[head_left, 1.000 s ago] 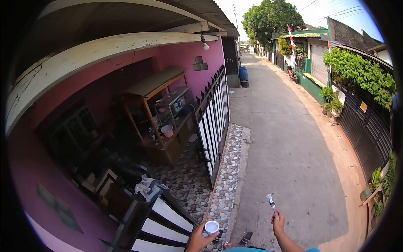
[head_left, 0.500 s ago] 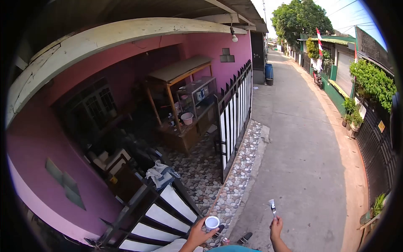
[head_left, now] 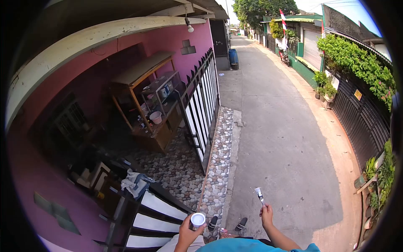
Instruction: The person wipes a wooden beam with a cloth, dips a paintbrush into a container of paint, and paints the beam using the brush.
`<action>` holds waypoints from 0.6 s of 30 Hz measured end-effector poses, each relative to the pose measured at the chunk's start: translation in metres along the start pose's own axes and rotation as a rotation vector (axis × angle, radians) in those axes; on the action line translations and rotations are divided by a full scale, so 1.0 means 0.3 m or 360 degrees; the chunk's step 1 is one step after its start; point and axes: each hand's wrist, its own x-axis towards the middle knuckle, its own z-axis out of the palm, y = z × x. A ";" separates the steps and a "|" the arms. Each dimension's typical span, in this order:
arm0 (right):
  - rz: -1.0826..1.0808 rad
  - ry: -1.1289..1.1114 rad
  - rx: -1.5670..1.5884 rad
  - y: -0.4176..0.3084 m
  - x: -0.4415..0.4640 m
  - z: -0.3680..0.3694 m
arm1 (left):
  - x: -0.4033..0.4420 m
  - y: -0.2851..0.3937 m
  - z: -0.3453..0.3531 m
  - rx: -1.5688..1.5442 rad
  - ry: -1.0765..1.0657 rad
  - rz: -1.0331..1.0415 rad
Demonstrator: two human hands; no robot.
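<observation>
My left hand (head_left: 187, 232) is wrapped around a small cup of white paint (head_left: 197, 219), held low near my body with its round top facing up. In my right hand (head_left: 266, 215) is a paintbrush (head_left: 260, 195), its white bristles pointing up and away from me over the road. The cup and the brush are well apart. Just left of the cup stands a gate leaf (head_left: 157, 218) with black bars and white panels. A crumpled cloth (head_left: 136, 183) hangs over its top edge.
Another black and white gate leaf (head_left: 199, 113) stands further ahead. Behind it are a wooden stall (head_left: 146, 94) and a pink bucket (head_left: 155, 117). A pebbled strip (head_left: 218, 155) borders the grey road (head_left: 281, 140). Black sandals (head_left: 241, 224) lie by my feet.
My view has turned right, so the gates and house sit further left. Both hands keep hold of the cup and the brush.
</observation>
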 end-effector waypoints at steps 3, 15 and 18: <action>-0.0006 0.0061 -0.0028 0.004 -0.013 -0.052 | 0.026 0.017 0.020 0.0033 -0.0099 0.0021; 0.0005 0.0263 0.0064 -0.004 -0.061 -0.167 | 0.054 0.029 0.079 -0.0073 -0.0219 0.0069; 0.0043 0.0265 0.0062 0.013 -0.091 -0.210 | 0.054 0.031 0.096 -0.0086 -0.0190 0.0110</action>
